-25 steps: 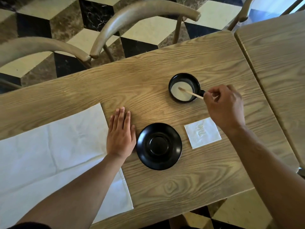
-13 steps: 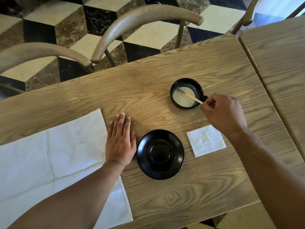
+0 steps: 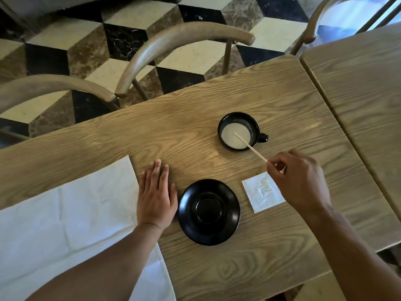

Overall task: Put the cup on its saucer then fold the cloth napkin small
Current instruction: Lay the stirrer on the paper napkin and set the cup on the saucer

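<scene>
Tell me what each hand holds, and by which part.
The right hand pinches the stirrer by its near end; the far end dips into the cup. The left hand holds nothing, lying flat on the table.

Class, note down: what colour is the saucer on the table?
Glossy black, the saucer shows clearly in the head view, empty.

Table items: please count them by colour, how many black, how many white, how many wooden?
Black: 2, the cup and the saucer.
White: 2, the cloth napkin and the small paper napkin.
Wooden: 1, the stir stick pinched by the right hand.
Total: 5
</scene>
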The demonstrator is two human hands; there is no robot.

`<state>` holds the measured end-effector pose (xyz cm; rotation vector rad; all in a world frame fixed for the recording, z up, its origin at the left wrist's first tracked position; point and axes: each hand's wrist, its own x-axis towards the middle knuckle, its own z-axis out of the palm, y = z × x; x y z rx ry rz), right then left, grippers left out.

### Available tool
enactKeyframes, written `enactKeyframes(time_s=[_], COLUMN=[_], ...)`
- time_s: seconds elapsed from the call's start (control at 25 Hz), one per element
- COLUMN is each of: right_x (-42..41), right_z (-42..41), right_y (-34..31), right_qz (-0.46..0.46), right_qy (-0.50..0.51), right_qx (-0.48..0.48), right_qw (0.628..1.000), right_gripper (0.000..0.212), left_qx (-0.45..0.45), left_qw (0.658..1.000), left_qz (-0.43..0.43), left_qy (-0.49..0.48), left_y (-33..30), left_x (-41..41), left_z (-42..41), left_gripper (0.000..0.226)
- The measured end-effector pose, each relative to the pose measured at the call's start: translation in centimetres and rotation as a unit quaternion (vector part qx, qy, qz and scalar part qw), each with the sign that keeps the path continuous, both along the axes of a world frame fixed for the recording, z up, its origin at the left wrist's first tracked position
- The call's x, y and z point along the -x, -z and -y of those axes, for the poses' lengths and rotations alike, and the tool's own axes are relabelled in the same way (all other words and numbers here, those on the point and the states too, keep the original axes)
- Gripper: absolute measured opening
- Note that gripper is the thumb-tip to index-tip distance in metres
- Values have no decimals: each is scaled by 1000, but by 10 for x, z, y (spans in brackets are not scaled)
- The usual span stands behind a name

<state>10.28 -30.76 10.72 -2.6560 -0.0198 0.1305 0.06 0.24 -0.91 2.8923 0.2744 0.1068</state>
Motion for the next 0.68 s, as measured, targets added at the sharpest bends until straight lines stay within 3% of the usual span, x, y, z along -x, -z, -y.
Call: enactKeyframes(time_s=[0.44, 0.68], right_x=[21, 40], right_z=[1, 19], right_y=[5, 6], right_qz=[16, -34], right_qy=[-1, 58], right_qx=[-37, -175], right_qw=[999, 982], right_gripper=[3, 8], left_qx=[-2, 0], left_qw=[1000, 1000], left_qz=[-1, 12], left_qy=[3, 4], left_y=[0, 0], left_x=[0, 0], left_z=[0, 1], left_gripper=[59, 58])
